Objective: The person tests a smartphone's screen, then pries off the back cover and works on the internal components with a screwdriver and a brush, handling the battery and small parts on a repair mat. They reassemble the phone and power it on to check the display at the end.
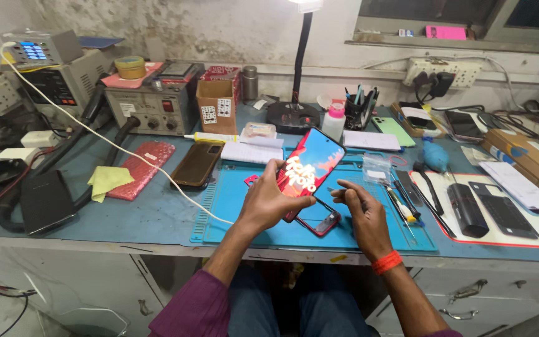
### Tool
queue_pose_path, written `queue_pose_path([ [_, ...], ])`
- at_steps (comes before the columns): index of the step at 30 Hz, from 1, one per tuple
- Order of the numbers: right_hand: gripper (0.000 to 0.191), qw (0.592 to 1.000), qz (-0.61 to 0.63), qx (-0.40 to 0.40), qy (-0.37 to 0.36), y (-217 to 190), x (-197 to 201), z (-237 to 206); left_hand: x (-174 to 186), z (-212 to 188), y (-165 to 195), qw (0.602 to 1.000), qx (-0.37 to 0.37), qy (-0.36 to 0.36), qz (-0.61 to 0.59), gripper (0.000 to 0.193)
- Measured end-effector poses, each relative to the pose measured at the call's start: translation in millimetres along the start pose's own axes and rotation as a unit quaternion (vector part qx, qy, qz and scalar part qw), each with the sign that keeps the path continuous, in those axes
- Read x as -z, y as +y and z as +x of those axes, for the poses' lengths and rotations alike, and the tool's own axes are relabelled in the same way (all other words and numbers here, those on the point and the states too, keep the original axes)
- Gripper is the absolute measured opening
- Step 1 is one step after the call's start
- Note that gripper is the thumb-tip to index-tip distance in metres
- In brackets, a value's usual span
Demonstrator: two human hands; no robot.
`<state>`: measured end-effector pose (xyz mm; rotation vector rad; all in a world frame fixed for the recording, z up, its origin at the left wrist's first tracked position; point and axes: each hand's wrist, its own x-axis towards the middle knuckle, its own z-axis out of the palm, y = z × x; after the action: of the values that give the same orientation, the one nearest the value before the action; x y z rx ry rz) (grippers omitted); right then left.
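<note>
My left hand [268, 201] grips a smartphone [310, 165] with a red and blue lit screen, tilted up above the blue work mat [232, 206]. My right hand [360, 209] hovers just right of the phone's lower edge, fingers pinched on a thin metal tool [335, 190] whose tip points at the phone. A red phone frame [320, 221] lies flat on the mat under both hands. An orange band circles my right wrist.
Tweezers, screwdrivers and a small bag [377, 167] lie at the mat's right. A dark phone [196, 165], yellow cloth [108, 180], red bubble wrap [141, 168] and black box [46, 201] sit left. Bench equipment [154, 103] and a lamp base [292, 117] stand behind.
</note>
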<state>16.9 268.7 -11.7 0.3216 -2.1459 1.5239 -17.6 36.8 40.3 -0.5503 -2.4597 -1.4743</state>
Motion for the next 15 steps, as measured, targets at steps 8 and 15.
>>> queue_pose_path([
  [8,0.051,0.969,0.236,-0.071,-0.037,13.4,-34.7,0.7,-15.0,0.7,-8.5,0.984,0.018,0.034,-0.176,0.08],
  [15,0.038,0.964,0.248,-0.092,-0.026,7.1,-66.1,-1.9,-13.5,-8.9,-10.9,0.985,0.067,0.025,-0.156,0.075],
])
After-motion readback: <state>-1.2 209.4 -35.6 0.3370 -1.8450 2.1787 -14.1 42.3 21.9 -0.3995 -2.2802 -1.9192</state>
